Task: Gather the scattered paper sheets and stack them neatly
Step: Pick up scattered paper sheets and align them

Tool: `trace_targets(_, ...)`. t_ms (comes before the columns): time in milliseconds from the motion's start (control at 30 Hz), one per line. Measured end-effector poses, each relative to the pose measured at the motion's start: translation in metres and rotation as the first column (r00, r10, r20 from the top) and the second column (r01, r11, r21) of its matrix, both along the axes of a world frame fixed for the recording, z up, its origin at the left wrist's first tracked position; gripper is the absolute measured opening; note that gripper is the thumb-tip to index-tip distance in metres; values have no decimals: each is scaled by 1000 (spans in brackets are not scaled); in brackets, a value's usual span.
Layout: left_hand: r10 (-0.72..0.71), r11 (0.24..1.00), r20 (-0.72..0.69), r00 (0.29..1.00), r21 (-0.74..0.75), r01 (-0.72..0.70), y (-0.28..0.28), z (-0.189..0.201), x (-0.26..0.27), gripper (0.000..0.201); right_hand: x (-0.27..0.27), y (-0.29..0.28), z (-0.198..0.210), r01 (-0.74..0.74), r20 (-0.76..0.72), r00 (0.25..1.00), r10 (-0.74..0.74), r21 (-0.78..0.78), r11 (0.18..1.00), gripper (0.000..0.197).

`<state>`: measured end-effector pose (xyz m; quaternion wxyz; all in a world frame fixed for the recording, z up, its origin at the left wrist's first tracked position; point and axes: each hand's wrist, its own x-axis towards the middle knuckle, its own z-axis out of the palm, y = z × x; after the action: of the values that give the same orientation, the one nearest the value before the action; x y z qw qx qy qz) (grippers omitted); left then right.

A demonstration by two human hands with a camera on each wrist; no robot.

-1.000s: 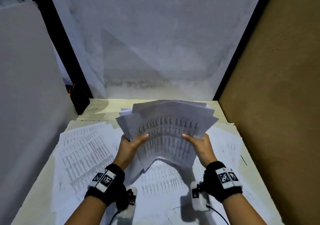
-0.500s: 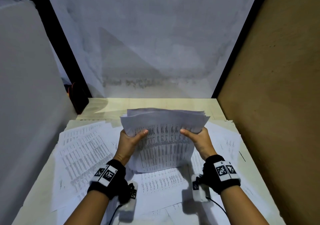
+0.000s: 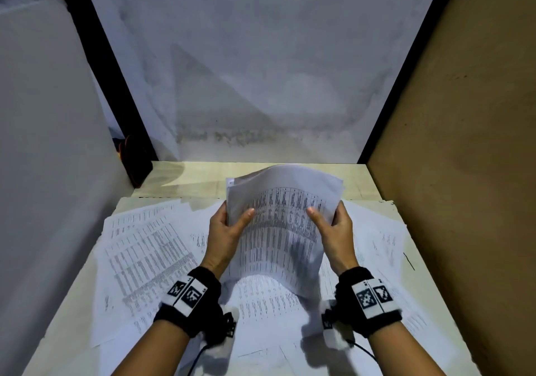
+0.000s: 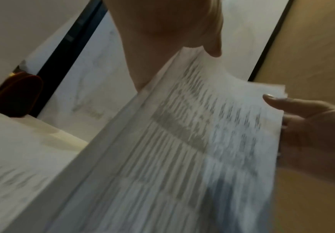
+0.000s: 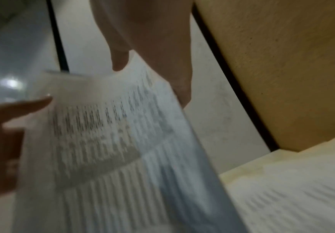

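Observation:
A stack of printed paper sheets [image 3: 282, 225] stands nearly upright above the table, its lower end sagging toward me. My left hand [image 3: 227, 230] grips its left edge, thumb on the front. My right hand [image 3: 330, 228] grips the right edge the same way. The left wrist view shows the stack [image 4: 182, 149] from the side with my left hand [image 4: 170, 36] above it. In the right wrist view the stack [image 5: 112, 149] is blurred under my right hand [image 5: 152, 41]. More printed sheets [image 3: 145, 254] lie scattered flat on the table.
The table [image 3: 58, 338] sits in a booth: a grey panel [image 3: 52, 158] on the left, a brown board [image 3: 464, 172] on the right, a pale wall [image 3: 261, 71] behind. A dark reddish object [image 3: 132, 155] stands at the back left corner. Loose sheets [image 3: 383, 245] cover the right side.
The fanned sheets have been drawn together into a tighter stack. Both hands moved closer to each other and the stack shifted slightly right, its top edge now arched.

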<state>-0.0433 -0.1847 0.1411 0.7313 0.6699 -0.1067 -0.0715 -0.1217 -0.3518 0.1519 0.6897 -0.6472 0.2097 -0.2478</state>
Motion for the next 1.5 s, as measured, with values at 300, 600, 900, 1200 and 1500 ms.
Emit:
trace_targets(300,262,963,122,957,-105,-250,-16,38,1,28,23,12,25,245,151,956,-251,61,968,49)
trace_targets(600,285,955,126,950,-124,-270,-11,40,0,21,23,4,19,196,202,957,-210,85,977,30)
trace_targets(900,54,994,6,999,96,-54,21,-1,-2,30,-4,-6,-19,-90,-143,987,78,-81,993,25)
trace_targets(1200,-185,921,-231,955,297,251,38,-45,-11,26,4,-18,-50,-77,-333,941,67,-17,997,46)
trace_targets(1500,-71,812,-182,981,560,163,54,-76,-5,37,-32,-117,-95,-114,-710,704,-12,-129,985,47)
